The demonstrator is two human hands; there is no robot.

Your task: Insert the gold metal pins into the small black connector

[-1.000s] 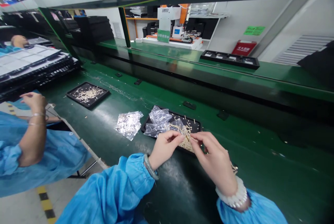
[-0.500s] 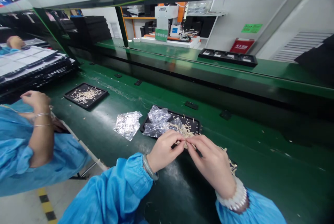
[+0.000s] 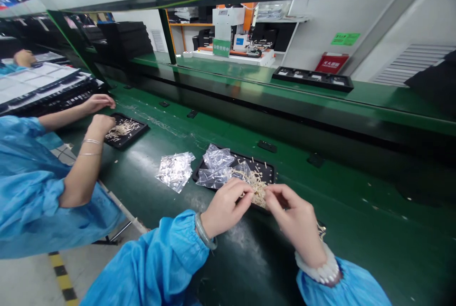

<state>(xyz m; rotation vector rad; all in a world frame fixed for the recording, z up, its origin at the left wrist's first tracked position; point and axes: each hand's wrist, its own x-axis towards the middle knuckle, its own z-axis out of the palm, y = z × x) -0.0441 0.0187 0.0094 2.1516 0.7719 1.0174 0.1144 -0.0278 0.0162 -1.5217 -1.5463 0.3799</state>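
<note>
My left hand (image 3: pixel 228 206) is at the near edge of a black tray (image 3: pixel 270 173), thumb and forefinger pinched together. Just to its right my right hand (image 3: pixel 294 218) also makes a pinch, a small gap apart from the left fingertips. Whatever either pinch holds is too small to make out. Under and behind the fingertips lies a heap of small pale beige strips (image 3: pixel 258 185), with some scattered across the tray. Clear plastic bags (image 3: pixel 215 168) rest on the tray's left part. More small pale pieces (image 3: pixel 321 230) show partly behind my right wrist.
Silvery clear bags (image 3: pixel 174 170) lie left of the tray on the green bench (image 3: pixel 156 139). A co-worker's hands (image 3: pixel 101 118) are at another black tray (image 3: pixel 130 139) of pale strips. Small dark parts (image 3: pixel 267 146) lie along the bench; stacked trays (image 3: pixel 46 87) stand far left.
My hands, whose fingertips met before, have parted slightly, the right one moving to the right. The co-worker's hands have reached over to the left tray.
</note>
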